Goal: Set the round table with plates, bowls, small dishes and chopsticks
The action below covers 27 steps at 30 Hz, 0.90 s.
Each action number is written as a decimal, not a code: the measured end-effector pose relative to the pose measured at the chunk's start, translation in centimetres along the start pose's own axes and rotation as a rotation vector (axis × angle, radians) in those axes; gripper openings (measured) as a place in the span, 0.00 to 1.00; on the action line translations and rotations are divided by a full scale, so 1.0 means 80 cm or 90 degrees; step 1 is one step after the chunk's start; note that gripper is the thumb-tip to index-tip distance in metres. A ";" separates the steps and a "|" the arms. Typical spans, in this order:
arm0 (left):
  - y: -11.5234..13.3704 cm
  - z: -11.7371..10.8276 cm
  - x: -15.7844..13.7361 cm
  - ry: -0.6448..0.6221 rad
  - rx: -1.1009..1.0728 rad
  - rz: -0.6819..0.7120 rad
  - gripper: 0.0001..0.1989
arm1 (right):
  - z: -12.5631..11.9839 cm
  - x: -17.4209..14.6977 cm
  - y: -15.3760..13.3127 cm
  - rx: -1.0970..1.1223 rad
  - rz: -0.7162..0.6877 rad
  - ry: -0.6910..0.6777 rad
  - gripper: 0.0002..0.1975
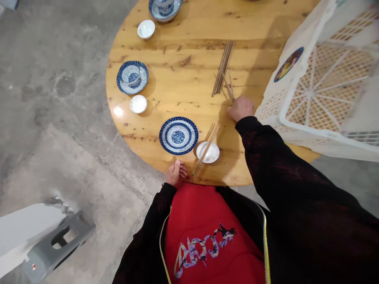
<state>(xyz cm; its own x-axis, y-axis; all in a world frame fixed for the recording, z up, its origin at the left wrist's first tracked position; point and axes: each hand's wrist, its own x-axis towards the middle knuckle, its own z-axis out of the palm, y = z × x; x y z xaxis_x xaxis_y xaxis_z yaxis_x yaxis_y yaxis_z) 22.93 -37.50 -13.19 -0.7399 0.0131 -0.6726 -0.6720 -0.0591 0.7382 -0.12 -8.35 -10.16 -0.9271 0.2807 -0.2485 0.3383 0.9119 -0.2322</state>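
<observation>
My right hand (241, 108) reaches over the wooden table, closed round the near ends of a few chopsticks (228, 87). Just beyond it, several more chopsticks (222, 69) lie in a bundle. My left hand (177, 172) rests at the table's near edge with its fingers curled in and nothing visible in them. Close above it lies a blue-and-white plate (179, 136). To the right of that plate, a small white bowl (211, 153) has a pair of chopsticks (204, 155) laid across it, their lower ends near the table edge.
At the table's left are a plate with a glass-like bowl (132, 76) and a small white dish (138, 104). Farther back are another white dish (146, 29) and a stacked bowl (165, 6). A white plastic crate (284, 114) stands at the right. A grey stool (56, 244) is on the floor.
</observation>
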 end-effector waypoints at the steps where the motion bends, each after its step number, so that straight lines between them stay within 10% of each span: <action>1: -0.001 -0.001 -0.001 0.017 -0.005 0.013 0.32 | -0.006 -0.005 -0.002 -0.005 0.011 -0.004 0.15; 12: -0.018 -0.020 -0.030 0.186 -0.036 0.090 0.36 | -0.032 -0.136 0.027 0.069 -0.183 0.292 0.11; 27: -0.026 0.011 -0.099 0.208 0.015 0.092 0.31 | 0.064 -0.197 0.095 0.242 -0.146 0.224 0.17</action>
<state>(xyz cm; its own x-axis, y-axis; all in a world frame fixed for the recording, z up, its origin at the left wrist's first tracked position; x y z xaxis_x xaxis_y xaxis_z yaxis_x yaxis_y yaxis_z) 30.18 -36.59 -9.31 -0.7816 -0.3136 -0.5392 -0.5641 -0.0137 0.8256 17.85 -7.36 -12.81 -0.9598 0.2297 0.1613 0.0956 0.8079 -0.5815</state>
